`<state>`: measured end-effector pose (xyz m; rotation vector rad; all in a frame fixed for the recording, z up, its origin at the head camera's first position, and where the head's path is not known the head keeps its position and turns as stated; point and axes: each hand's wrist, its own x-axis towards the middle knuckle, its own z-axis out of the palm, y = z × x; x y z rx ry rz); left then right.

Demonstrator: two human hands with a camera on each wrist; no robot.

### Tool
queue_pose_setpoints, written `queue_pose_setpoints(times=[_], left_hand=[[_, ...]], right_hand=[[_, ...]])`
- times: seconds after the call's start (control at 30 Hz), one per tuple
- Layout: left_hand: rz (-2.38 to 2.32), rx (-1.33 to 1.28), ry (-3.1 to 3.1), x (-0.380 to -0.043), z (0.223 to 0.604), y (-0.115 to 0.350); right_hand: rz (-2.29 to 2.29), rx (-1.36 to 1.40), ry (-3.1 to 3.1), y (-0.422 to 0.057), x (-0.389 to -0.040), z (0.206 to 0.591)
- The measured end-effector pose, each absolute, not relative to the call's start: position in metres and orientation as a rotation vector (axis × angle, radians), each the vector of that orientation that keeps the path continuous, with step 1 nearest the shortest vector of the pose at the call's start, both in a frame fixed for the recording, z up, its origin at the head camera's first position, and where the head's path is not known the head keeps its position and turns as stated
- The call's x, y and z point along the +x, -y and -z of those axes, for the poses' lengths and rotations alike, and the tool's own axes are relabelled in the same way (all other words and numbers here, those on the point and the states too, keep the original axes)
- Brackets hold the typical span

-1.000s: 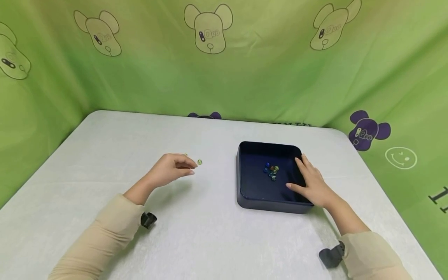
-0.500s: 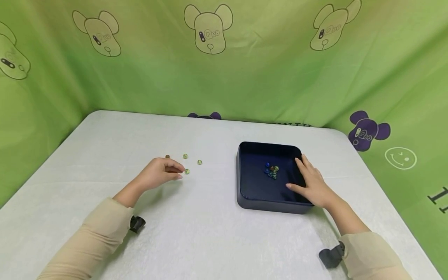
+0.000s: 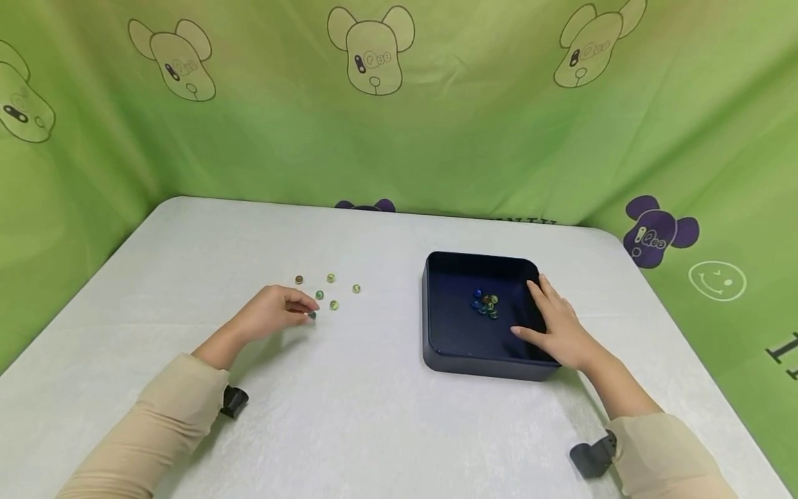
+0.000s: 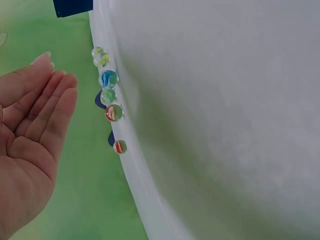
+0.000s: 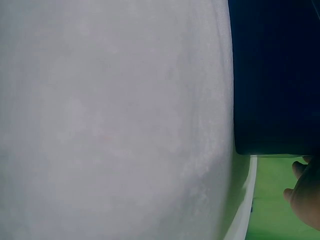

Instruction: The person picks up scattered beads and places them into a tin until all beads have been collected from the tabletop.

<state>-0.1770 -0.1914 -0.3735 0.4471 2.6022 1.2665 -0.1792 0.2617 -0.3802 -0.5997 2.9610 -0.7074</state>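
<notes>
My left hand point(image 3: 277, 312) hovers low over the white table, thumb and fingers held fairly straight. Beside its fingertips is a dark blue-green marble point(image 3: 312, 315). In the left wrist view no marble shows between the thumb and fingers of the left hand point(image 4: 37, 125). Just beyond lie a green marble point(image 3: 320, 295), a yellow-green marble point(image 3: 334, 305) and a brownish-red marble point(image 3: 299, 280). My right hand point(image 3: 557, 329) rests on the right rim of a dark blue square box point(image 3: 492, 367), fingers spread, thumb over the inside. Several blue, green and reddish marbles point(image 3: 485, 305) sit clustered in the box.
Two more yellow-green marbles lie farther back, one marble point(image 3: 331, 278) behind the other marble point(image 3: 357, 289). A white cloth covers the table point(image 3: 374, 416). Green curtains point(image 3: 374, 152) with printed cartoon heads stand behind and at both sides.
My left hand has moved left and slightly toward me, from marble to marble; more marbles now show on the table beside it. My right hand has stayed at the box rim.
</notes>
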Motion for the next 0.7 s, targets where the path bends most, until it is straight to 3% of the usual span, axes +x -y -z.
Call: queue_pose_setpoints(times=[0.7], left_hand=[[-0.907,0.501,-2.747,-0.195,0.378,0.185]], right_hand=[[0.709,-0.607,-2.963,-0.262,-0.179,0.38]])
